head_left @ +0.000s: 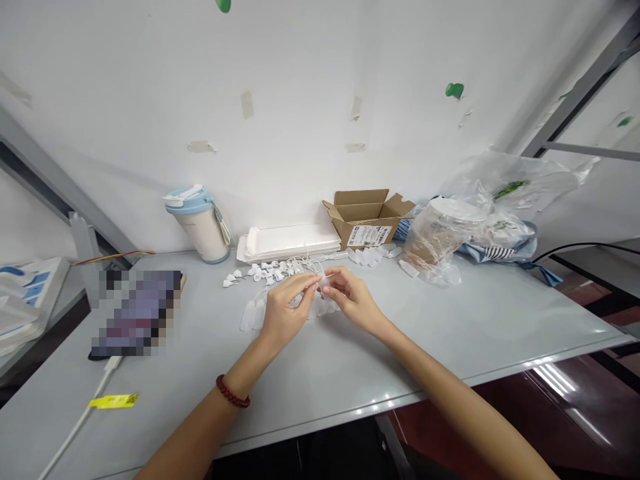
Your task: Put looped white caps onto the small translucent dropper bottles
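My left hand [287,305] and my right hand [354,298] meet above the middle of the table, fingertips pinched close together. Between them is a thin white cord [319,268], which the left fingertips grip. A small translucent plastic tag [323,283] is pinched in my right fingers, its lower part hidden by them. More translucent tags [249,316] lie beneath and to the left of the hands. Just behind the hands, several small white plastic pieces [270,271] are heaped beside white cords.
Behind are a stack of flat white boxes [295,241], an open cardboard box [367,230] and a cup [201,223]. A phone [137,313] with a white cable [83,417] lies left. Plastic bags [445,233] stand right. The table's front edge [360,413] is near.
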A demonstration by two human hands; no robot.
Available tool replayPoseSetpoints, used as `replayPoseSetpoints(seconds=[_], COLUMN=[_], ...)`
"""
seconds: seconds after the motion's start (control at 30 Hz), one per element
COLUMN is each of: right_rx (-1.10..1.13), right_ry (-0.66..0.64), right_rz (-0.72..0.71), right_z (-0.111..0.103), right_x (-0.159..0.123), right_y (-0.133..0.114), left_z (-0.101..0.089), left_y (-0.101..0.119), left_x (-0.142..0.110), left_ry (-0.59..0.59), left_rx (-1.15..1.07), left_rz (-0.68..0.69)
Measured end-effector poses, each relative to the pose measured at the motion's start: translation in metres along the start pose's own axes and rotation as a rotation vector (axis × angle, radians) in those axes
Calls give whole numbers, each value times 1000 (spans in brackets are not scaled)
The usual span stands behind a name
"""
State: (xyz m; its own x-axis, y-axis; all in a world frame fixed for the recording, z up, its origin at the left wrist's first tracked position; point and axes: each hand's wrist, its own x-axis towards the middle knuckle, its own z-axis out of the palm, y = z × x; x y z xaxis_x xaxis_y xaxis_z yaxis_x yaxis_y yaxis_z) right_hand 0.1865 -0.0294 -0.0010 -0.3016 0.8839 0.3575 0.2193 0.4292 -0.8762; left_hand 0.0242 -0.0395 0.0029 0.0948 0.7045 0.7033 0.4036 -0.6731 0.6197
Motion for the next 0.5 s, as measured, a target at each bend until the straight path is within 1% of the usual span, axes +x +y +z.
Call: replayPoseSetpoints(seconds=[0.17,0.27,0.4,0.5], right_rx=[283,472,708,782], right_ry=[-87,-141,-150,-174], right_rz=[120,199,304,348], right_z=[-6,-8,-9,-9], right_x=[3,4,4,4], right_y=[-4,-4,-5,-7], left_z=[1,1,1,1], left_y=[0,0,0,-2], left_x=[0,0,-1,-2], left_ry=[-4,-34,-95,-135], left_rx=[-51,-44,79,146], left_rz=[-82,-66,59,182])
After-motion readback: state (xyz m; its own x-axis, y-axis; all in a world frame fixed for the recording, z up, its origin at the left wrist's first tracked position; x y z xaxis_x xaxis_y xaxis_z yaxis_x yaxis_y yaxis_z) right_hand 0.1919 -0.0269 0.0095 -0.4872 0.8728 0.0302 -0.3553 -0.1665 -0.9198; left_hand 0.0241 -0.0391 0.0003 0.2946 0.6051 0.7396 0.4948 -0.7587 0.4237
